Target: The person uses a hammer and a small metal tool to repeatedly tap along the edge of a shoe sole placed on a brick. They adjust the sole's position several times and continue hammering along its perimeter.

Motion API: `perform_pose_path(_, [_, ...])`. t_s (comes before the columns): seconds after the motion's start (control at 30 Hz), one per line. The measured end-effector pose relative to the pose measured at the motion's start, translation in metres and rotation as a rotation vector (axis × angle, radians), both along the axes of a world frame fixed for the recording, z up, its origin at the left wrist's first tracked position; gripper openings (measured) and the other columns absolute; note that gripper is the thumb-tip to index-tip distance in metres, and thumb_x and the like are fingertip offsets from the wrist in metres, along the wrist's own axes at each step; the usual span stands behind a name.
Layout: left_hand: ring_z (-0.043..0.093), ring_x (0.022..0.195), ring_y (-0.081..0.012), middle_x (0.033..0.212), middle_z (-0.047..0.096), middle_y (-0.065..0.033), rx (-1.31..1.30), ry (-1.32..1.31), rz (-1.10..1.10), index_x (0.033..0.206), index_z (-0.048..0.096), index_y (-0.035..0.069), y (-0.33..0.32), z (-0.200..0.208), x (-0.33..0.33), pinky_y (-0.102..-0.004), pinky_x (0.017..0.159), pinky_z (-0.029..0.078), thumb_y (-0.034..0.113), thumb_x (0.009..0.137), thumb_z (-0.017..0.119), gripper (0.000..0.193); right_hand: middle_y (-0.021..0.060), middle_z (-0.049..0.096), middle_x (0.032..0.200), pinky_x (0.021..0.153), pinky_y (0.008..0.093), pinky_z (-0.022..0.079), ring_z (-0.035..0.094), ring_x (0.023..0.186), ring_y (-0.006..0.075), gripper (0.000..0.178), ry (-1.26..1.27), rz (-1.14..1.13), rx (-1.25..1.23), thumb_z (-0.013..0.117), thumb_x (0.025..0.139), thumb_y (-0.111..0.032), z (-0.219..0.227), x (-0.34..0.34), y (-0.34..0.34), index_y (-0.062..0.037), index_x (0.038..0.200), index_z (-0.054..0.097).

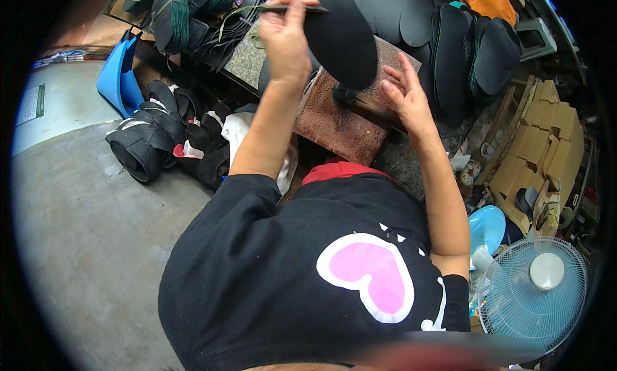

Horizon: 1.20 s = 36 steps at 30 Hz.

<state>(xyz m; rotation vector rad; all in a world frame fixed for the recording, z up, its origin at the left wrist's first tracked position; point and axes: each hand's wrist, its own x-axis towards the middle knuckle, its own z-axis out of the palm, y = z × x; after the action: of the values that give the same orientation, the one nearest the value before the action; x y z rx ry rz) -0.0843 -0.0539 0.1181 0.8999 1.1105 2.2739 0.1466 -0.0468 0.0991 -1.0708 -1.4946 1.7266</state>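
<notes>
My left hand (286,46) is raised at the top, its fingers and thumb closed on a thin, dark, flat strip (313,9) seen nearly edge-on; its exact kind cannot be made out. Right beside that hand is a large black sole-shaped piece (344,43), tilted over the work surface. What supports it is not clear. My right hand (406,94) is held open with fingers apart, just right of the black piece's lower end and not touching it. Below both hands lies a reddish-brown, worn block or board (340,123).
Black soles are stacked along the back, with green-tied bundles (172,24) at left and more (495,56) at right. Black curved pieces (144,143) lie heaped by the floor (83,229). A blue folded sheet (119,75), cardboard (540,146) and a fan (533,294) stand around.
</notes>
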Motion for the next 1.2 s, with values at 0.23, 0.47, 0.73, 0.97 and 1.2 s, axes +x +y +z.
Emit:
perform_pose_path(0.23, [0.064,0.098,-0.0189,0.104,0.069,-0.0160,-0.411,-0.329,-0.161,0.105,0.052,0.007,0.001,-0.065,0.028,-0.0321,0.086,0.051,0.009,0.099,0.056,0.007,0.0002,0.066,0.083,0.068,0.0218,0.047,0.057,0.074,0.0046,0.029,-0.175,-0.052,0.057,0.062,0.092,-0.006,-0.026,0.042,0.037,-0.0049,0.121,0.064])
perform_pose_path(0.47, [0.051,0.071,-0.0075,0.094,0.072,-0.0121,-0.467,-0.205,-0.065,0.100,0.054,0.006,0.012,-0.081,0.004,-0.0229,0.068,0.043,0.006,0.096,0.059,0.007,0.0118,0.070,0.109,0.087,0.0433,0.051,0.066,0.101,0.0338,0.026,-1.085,-0.103,0.571,0.059,0.093,-0.023,-0.025,0.083,0.072,-0.0214,0.116,0.070])
perform_pose_path(0.73, [0.060,0.084,-0.0094,0.098,0.073,-0.0101,-0.429,-0.098,-0.049,0.100,0.057,0.009,0.008,-0.079,-0.018,-0.0249,0.077,0.045,0.012,0.097,0.060,0.005,0.0023,0.059,0.085,0.064,0.0226,0.042,0.052,0.071,0.0086,0.024,-0.406,-0.360,0.988,0.057,0.097,-0.004,0.031,0.071,0.060,-0.0087,0.117,0.071])
perform_pose_path(0.97, [0.046,0.067,-0.0036,0.093,0.074,-0.0085,-0.485,-0.206,-0.100,0.097,0.058,0.007,0.015,-0.081,-0.017,-0.0212,0.069,0.041,0.009,0.094,0.062,0.004,0.0094,0.063,0.087,0.070,0.0366,0.051,0.065,0.078,0.0277,0.021,-0.726,-0.161,0.947,0.060,0.092,-0.009,-0.022,0.060,0.069,-0.0146,0.108,0.072])
perform_pose_path(1.2, [0.066,0.088,-0.0132,0.095,0.072,-0.0130,-0.551,-0.088,-0.258,0.100,0.058,0.003,0.019,-0.095,-0.008,-0.0256,0.078,0.049,0.009,0.094,0.062,0.009,0.0073,0.061,0.093,0.073,0.0399,0.054,0.065,0.084,0.0306,0.023,-0.989,-0.041,0.912,0.061,0.091,-0.018,-0.044,0.064,0.078,-0.0207,0.113,0.070])
